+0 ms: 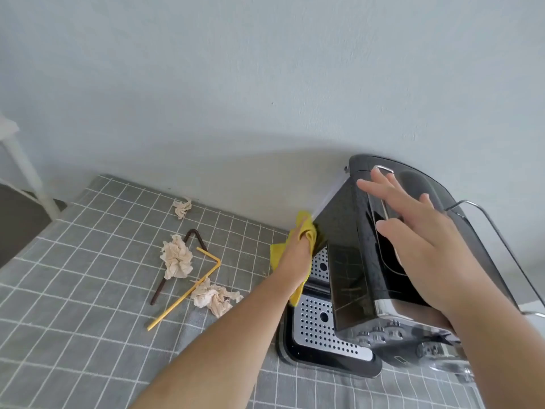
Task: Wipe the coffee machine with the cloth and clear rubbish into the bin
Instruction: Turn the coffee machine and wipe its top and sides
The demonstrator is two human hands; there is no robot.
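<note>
Rubbish [213, 299] lay on the grey checked table [73, 335]: crumpled paper wads [176, 256], a bent brown straw [157, 290], a bent yellow straw [177, 302]. Left hand [296, 252] gripped a soft yellow cloth [308, 228] against the glossy black coffee machine's [345, 225] side, above its perforated steel tray [318, 323]. Right hand [418, 240] rested flat, fingers spread, on top.

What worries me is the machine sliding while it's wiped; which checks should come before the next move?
1. Yellow cloth gripped by the left hand, against the coffee machine side: ok.
2. Right hand flat on the machine's top, steadying it: ok.
3. Rubbish cleared: not ok; crumpled tissues and straws lie on the tablecloth.
4. Bin within reach: cannot tell; none in view.
</note>
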